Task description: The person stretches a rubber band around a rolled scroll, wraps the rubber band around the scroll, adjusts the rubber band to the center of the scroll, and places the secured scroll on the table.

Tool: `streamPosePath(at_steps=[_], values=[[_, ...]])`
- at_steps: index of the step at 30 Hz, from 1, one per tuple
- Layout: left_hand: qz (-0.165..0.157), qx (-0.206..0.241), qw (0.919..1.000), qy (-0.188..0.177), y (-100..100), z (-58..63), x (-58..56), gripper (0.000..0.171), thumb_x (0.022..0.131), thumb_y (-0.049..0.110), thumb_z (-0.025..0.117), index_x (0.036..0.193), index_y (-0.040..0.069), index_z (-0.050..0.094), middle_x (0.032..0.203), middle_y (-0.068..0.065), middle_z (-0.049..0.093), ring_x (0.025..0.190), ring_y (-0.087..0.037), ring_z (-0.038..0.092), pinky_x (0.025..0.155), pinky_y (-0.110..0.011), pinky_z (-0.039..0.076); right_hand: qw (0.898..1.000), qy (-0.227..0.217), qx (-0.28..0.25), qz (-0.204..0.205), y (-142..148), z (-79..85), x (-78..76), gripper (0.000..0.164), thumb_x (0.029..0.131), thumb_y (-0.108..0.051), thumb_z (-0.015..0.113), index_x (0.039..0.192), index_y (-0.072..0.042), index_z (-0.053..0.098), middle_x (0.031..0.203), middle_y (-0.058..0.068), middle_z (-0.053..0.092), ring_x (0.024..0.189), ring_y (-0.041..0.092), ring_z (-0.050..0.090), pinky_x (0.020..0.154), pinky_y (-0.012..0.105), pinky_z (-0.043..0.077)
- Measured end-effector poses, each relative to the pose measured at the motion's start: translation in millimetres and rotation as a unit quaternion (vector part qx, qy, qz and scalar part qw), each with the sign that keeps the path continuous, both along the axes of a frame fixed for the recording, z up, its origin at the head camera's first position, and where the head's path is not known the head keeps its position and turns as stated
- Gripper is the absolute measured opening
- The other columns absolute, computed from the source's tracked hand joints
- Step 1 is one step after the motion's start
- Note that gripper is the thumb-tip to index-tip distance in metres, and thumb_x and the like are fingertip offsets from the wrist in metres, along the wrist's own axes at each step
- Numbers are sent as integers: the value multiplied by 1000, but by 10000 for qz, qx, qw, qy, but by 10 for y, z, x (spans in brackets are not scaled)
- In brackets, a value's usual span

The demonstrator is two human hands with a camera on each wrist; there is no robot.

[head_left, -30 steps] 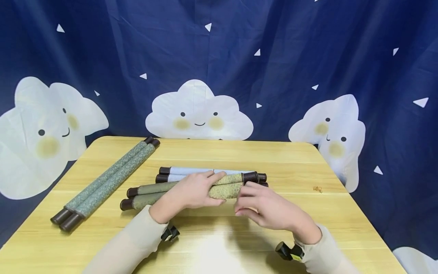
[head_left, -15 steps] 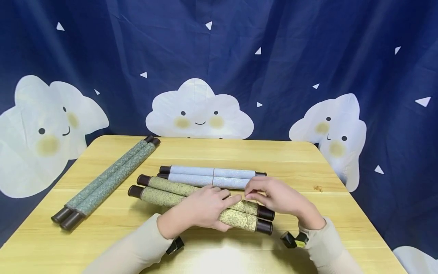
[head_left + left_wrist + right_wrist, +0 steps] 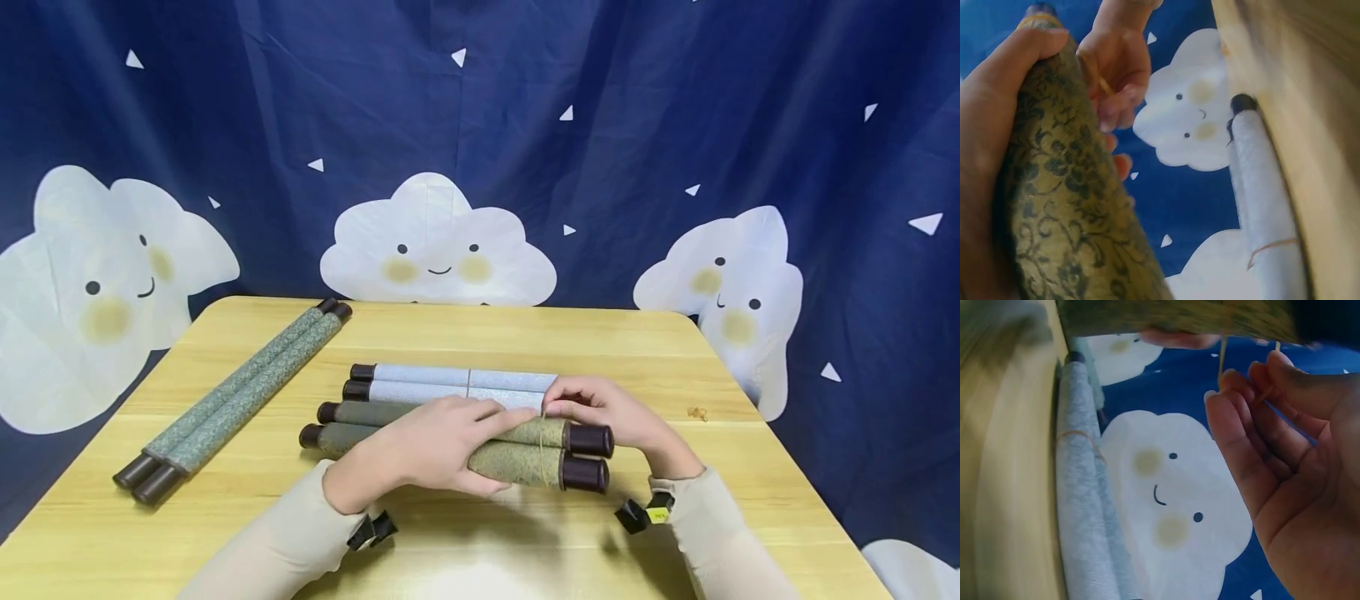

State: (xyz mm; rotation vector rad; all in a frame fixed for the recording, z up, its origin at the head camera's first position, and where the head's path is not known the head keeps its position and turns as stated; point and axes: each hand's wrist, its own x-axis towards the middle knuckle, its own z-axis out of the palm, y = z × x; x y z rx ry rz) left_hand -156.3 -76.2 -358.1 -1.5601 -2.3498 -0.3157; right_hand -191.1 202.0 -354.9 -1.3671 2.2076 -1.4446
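My left hand (image 3: 442, 442) grips a double-rolled scroll (image 3: 517, 462) around its middle. The scroll is gold-green with a dark floral pattern, plain in the left wrist view, and has dark brown end knobs. Around its right end, close to the knobs, runs a thin tan rubber band (image 3: 542, 454). With its fingertips, my right hand (image 3: 603, 412) pinches this band on the far side of the scroll. In the right wrist view the band (image 3: 1222, 359) is drawn from the roll to the fingers. Part of the scroll is hidden under the left hand.
Just behind lies a pale blue scroll (image 3: 420, 389) with a band around its middle, its right end hidden by the right hand. A longer grey-green scroll (image 3: 247, 396) lies slantwise on the left of the wooden table (image 3: 480, 329). Loose rubber bands (image 3: 697, 413) lie at right.
The gold-green scroll has swung so its right end comes toward the front, then shifted slightly right. The band now shows stretched across its right end, pulled by the right hand.
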Motion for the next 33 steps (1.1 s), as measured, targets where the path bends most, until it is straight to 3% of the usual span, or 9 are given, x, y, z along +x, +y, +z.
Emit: streamPosePath(at_steps=[4,8,11,15,20,25,28,33], values=[[96,-661,9973,-301,59,-59,46,78,88,59,60,150,16,39,110,0,62,85,-14,62,75,-30,55,9997,157,84,-157,9,102,79,16,94,7,57,94,-6,66,79,4,60,71,13,54,63,30,50],[604,-1010,9907,-685,104,-132,37,77,89,58,60,150,16,39,113,-4,63,89,-18,63,79,-33,56,9927,1061,456,-345,-29,229,215,14,93,0,63,93,-14,66,75,-6,57,65,5,49,56,21,44],[993,-985,9855,-956,113,-176,-7,78,89,56,60,150,14,37,121,-8,61,98,-23,64,84,-38,55,9733,2177,607,-405,-121,301,330,10,95,-8,64,95,-17,65,79,-11,59,67,1,50,60,16,44],[1344,-831,9832,-910,120,-201,-62,80,89,55,60,148,6,38,127,-12,58,106,-27,61,89,-40,54,9430,3233,706,-359,-276,331,487,8,100,-18,58,94,-18,64,86,-13,59,75,0,52,70,14,46],[1603,-646,9813,-848,124,-191,-92,88,86,63,58,144,0,39,127,-14,56,102,-27,61,86,-38,55,9238,3699,977,-174,-427,294,636,11,102,-22,54,94,-18,62,88,-13,55,81,2,51,77,15,45],[1375,-685,9858,-676,152,-247,-80,95,82,75,54,142,2,43,116,-9,62,91,-21,64,75,-32,57,9018,4115,1258,-400,-484,234,648,10,101,-22,55,95,-18,62,87,-13,56,79,4,51,74,18,45],[1129,-726,9898,-476,198,-310,-43,100,77,82,50,141,6,45,110,-4,63,87,-16,63,74,-29,56,9035,4057,1175,-720,-455,207,596,11,100,-22,57,93,-18,63,85,-12,57,74,5,49,69,18,44],[998,-749,9916,-341,242,-365,50,96,77,85,42,139,12,49,98,2,62,74,-12,60,65,-25,53,9231,3507,1154,-1073,-378,155,472,7,98,-20,61,92,-17,65,84,-13,58,76,3,53,68,20,47]])
